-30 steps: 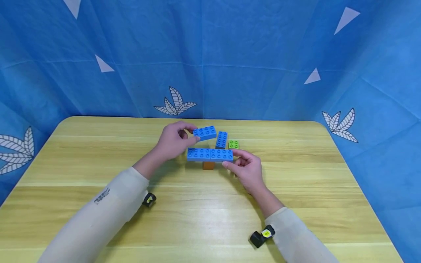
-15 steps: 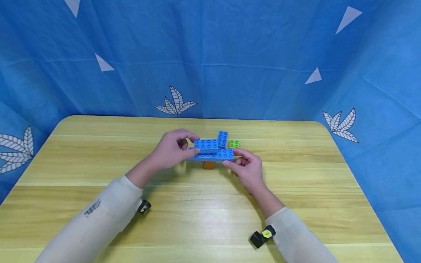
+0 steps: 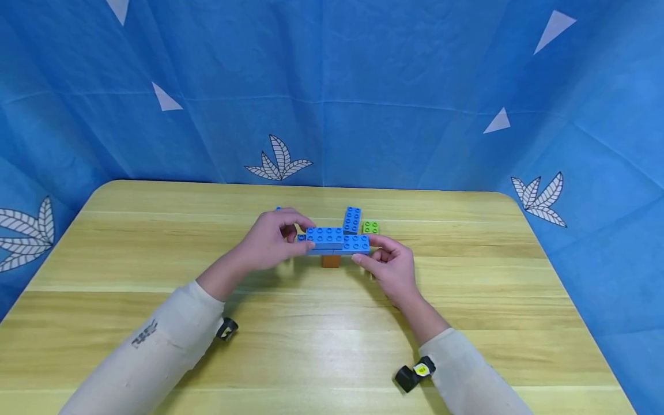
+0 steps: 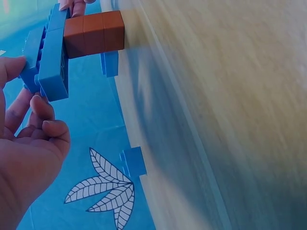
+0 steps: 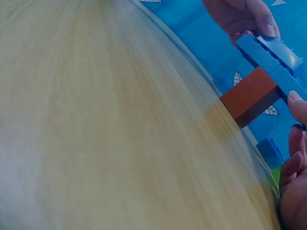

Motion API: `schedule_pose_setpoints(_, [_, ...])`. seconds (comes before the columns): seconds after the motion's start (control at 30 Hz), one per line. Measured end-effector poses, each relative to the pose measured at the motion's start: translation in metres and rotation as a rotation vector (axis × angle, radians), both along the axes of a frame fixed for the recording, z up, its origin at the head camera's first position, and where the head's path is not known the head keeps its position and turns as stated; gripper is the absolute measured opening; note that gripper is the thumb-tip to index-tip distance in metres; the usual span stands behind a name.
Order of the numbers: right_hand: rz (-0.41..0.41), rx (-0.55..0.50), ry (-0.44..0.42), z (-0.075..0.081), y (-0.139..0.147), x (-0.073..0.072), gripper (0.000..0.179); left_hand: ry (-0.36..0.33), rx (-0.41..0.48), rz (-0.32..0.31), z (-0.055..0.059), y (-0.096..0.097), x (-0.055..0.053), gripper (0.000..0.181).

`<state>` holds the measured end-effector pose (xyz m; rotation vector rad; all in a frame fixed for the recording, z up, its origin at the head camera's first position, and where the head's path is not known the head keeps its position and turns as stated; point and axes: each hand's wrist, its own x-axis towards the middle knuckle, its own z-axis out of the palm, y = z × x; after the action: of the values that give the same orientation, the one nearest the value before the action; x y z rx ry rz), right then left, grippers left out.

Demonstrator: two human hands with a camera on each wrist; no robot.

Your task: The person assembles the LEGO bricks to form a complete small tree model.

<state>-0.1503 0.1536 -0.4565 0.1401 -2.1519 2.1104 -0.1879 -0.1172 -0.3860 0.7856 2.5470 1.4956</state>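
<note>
Between its thumb and fingers my left hand point(image 3: 275, 239) pinches a blue eight-stud building brick point(image 3: 324, 238). That brick lies level over two lower blue bricks point(image 3: 356, 244) set end to end, spanning their joint. In the left wrist view, studs show between the upper brick point(image 4: 32, 60) and the lower one point(image 4: 53, 64). An orange-brown brick column point(image 5: 252, 96) stands on the table and carries the lower pair at its middle. My right hand point(image 3: 388, 268) grips the right end of that pair, thumb in front and fingers behind.
A loose blue brick point(image 3: 352, 220) and a small lime-green brick point(image 3: 370, 227) lie behind the build. Another blue brick point(image 4: 133, 161) sits near the table's far edge, mostly hidden behind my left hand in the head view. A blue cloth point(image 3: 321, 92) hangs behind the wooden table point(image 3: 332, 346).
My left hand has brought its blue brick toward me and down from behind the build, and levelled it over the lower pair. The right hand has kept its grip in place.
</note>
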Motion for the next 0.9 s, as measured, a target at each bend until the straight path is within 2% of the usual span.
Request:
schedule_pose_setpoints(0.23, [0.009, 0.019, -0.016, 0.001, 0.000, 0.001, 0.037, 0.001, -0.015, -0.009, 0.000, -0.001, 0.001, 0.027])
schedule_pose_setpoints(0.47, [0.031, 0.032, -0.024, 0.004, 0.000, 0.000, 0.043, 0.048, -0.034, -0.028, 0.001, -0.002, 0.000, 0.028])
schedule_pose_setpoints(0.53, [0.031, 0.056, 0.012, 0.005, -0.001, 0.000, 0.047, 0.058, -0.036, -0.033, 0.000, -0.002, 0.000, 0.028])
schedule_pose_setpoints(0.73, [0.044, 0.191, 0.236, 0.022, -0.008, 0.001, 0.050, 0.091, -0.034, -0.041, -0.001, -0.002, -0.001, 0.028])
schedule_pose_setpoints(0.9, [0.099, 0.377, 0.295, 0.043, -0.017, 0.002, 0.047, 0.094, -0.028, -0.048, -0.001, -0.003, -0.001, 0.027])
